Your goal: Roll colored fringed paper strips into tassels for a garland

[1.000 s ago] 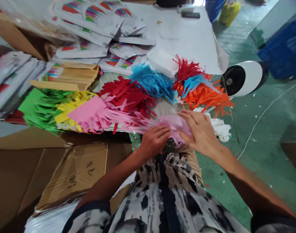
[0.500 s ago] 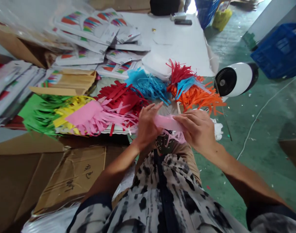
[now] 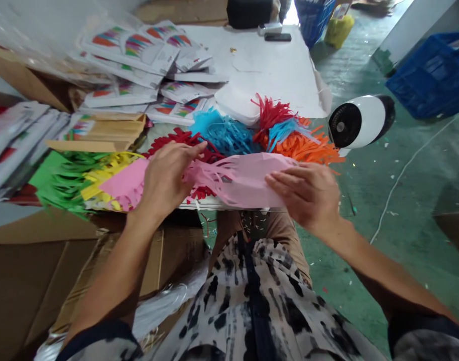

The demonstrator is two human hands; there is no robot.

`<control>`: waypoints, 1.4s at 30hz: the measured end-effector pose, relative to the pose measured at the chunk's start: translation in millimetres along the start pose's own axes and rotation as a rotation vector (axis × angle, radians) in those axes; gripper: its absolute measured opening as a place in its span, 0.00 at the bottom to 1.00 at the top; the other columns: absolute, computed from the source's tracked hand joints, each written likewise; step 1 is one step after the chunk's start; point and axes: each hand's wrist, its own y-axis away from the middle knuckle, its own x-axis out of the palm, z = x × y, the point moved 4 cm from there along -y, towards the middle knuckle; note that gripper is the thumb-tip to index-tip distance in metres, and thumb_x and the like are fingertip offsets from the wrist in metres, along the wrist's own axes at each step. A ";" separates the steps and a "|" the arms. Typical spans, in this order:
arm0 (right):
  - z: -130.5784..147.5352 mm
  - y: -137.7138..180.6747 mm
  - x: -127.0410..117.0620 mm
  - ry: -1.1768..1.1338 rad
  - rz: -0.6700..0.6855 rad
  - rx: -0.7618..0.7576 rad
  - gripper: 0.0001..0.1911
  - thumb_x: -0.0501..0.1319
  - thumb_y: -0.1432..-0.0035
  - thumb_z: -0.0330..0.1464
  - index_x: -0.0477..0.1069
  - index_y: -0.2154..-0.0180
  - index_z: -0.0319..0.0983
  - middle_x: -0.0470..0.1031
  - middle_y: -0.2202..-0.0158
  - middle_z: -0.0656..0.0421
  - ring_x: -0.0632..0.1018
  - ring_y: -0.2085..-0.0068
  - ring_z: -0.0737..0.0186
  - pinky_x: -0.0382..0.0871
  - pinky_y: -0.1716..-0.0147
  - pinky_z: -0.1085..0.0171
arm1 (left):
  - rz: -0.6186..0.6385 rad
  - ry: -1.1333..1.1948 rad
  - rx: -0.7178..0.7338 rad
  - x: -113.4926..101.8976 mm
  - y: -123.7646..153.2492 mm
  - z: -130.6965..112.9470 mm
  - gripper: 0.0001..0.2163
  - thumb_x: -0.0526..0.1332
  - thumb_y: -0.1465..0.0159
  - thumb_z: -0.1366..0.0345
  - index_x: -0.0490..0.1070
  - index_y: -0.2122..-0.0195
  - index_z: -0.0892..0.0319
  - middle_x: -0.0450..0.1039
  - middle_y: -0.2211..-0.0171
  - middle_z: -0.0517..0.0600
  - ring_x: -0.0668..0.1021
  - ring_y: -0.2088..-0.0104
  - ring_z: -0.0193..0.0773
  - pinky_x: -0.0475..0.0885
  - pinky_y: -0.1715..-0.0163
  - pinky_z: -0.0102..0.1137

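Note:
A pink fringed tissue paper (image 3: 255, 175) stretches between my hands above the table's near edge. My right hand (image 3: 308, 198) grips its uncut right part, thumb beneath and fingers on top. Around the cut strips at the other end, my left hand (image 3: 167, 180) is closed, its index finger pointing right. Under and beside that hand lie another pink fringe (image 3: 128, 180), a yellow fringe (image 3: 111, 168) and a green fringe (image 3: 66, 173). Dark red strips (image 3: 177, 138) are partly hidden behind the left hand. Blue fringe (image 3: 225, 133) and orange fringe (image 3: 304, 148) lie just beyond the held paper.
Printed white packets (image 3: 139, 55) are piled at the back left, near an open brown box (image 3: 105, 130). A white and black fan (image 3: 361, 123) stands right of the table. Cardboard boxes (image 3: 37, 281) sit below left; blue crates (image 3: 432, 75) rest on the green floor.
My left hand has moved left, away from my right hand, along the pink paper's strips. The paper, bunched between the hands before, is now spread out flat and raised over the table edge.

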 end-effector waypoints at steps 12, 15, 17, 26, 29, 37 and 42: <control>18.6 55.0 72.0 -0.130 0.351 0.067 0.17 0.59 0.28 0.29 0.78 0.42 0.39 0.82 0.44 0.55 0.78 0.46 0.53 0.68 0.44 0.52 | 0.165 0.047 0.247 111.1 70.5 -76.3 0.22 0.58 0.29 0.73 0.71 0.35 0.57 0.77 0.38 0.56 0.76 0.35 0.48 0.66 0.31 0.49; 7.2 50.6 63.6 -0.226 0.467 0.148 0.17 0.58 0.27 0.34 0.78 0.42 0.40 0.82 0.45 0.52 0.78 0.47 0.51 0.69 0.47 0.51 | 0.097 0.108 0.175 104.3 65.2 -64.0 0.12 0.61 0.29 0.72 0.80 0.48 0.56 0.85 0.51 0.52 0.83 0.48 0.45 0.75 0.45 0.44; -2.0 44.0 61.7 -0.364 0.513 0.208 0.17 0.57 0.27 0.36 0.79 0.44 0.41 0.82 0.47 0.52 0.79 0.47 0.51 0.69 0.48 0.52 | 0.117 0.184 0.110 95.5 60.2 -56.5 0.07 0.63 0.29 0.68 0.81 0.54 0.55 0.86 0.55 0.50 0.83 0.53 0.43 0.75 0.51 0.41; -16.5 29.7 77.4 -0.209 0.556 0.641 0.11 0.59 0.30 0.37 0.78 0.59 0.39 0.78 0.71 0.57 0.76 0.68 0.56 0.60 0.66 0.60 | 0.253 0.130 -0.310 100.5 35.6 -37.3 0.11 0.61 0.27 0.58 0.80 0.62 0.56 0.81 0.69 0.50 0.80 0.64 0.43 0.69 0.62 0.36; -7.6 29.9 76.9 -0.063 0.549 0.646 0.15 0.55 0.27 0.39 0.76 0.60 0.39 0.78 0.71 0.56 0.76 0.66 0.54 0.57 0.64 0.59 | 0.349 0.031 -0.335 103.8 24.0 -36.9 0.11 0.61 0.27 0.58 0.79 0.63 0.57 0.81 0.68 0.52 0.81 0.65 0.45 0.66 0.63 0.36; -3.0 34.2 86.5 0.113 0.518 0.623 0.16 0.54 0.27 0.41 0.75 0.62 0.40 0.82 0.63 0.53 0.75 0.59 0.51 0.57 0.59 0.56 | 0.406 -0.084 -0.394 110.0 14.2 -35.8 0.13 0.61 0.29 0.58 0.77 0.69 0.57 0.78 0.73 0.51 0.79 0.69 0.43 0.61 0.68 0.35; -7.5 36.0 90.4 0.092 0.509 0.634 0.16 0.55 0.27 0.41 0.75 0.62 0.40 0.81 0.64 0.52 0.75 0.59 0.50 0.60 0.58 0.54 | 0.341 -0.081 -0.369 110.2 13.3 -35.1 0.12 0.63 0.31 0.59 0.75 0.71 0.57 0.76 0.75 0.49 0.77 0.72 0.40 0.58 0.71 0.34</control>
